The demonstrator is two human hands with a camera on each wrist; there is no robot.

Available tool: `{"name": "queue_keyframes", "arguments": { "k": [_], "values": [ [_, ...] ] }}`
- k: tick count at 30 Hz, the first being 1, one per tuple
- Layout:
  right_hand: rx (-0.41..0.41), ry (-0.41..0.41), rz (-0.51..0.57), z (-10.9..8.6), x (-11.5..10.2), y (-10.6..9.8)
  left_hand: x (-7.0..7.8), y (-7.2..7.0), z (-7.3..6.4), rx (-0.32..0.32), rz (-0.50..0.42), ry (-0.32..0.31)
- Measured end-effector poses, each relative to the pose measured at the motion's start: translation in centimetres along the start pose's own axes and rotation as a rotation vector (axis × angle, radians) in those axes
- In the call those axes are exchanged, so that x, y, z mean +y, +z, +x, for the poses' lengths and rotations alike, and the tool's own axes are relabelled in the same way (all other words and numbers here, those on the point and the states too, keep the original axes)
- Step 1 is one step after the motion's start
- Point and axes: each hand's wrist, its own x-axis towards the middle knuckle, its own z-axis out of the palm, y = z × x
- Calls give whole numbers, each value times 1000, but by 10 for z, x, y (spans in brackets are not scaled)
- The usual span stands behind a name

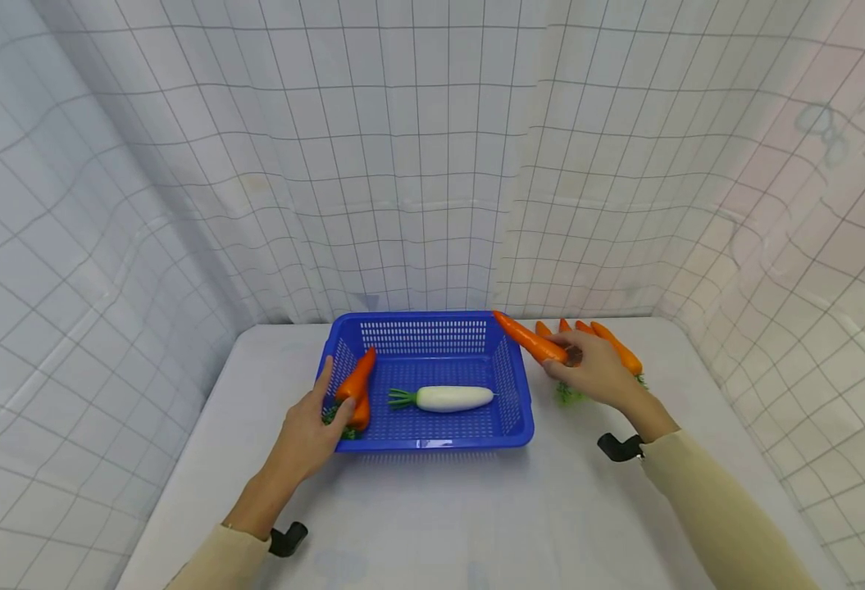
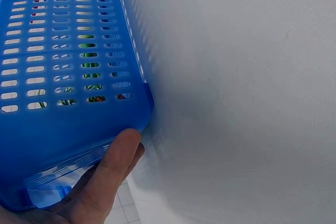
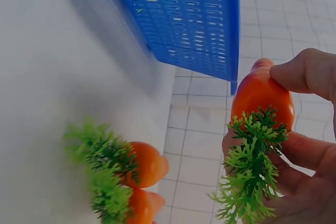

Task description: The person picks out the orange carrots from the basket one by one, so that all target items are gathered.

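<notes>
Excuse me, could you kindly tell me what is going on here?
A person is handling carrots beside a blue basket. Their right hand holds an orange carrot near the basket's right side, while their left hand holds the blue basket at its left end. Inside, a white radish with green stalks lies beside carrots with leafy tops. Several more carrots lie on the white table to the basket's right.
</notes>
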Motion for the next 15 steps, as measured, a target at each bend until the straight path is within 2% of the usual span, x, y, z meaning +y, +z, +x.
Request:
{"name": "queue_keyframes", "arguments": {
  "k": [15],
  "values": [
    [25,168,47,-46,28,0,-1,0,1,8,9,11]
  ]
}}
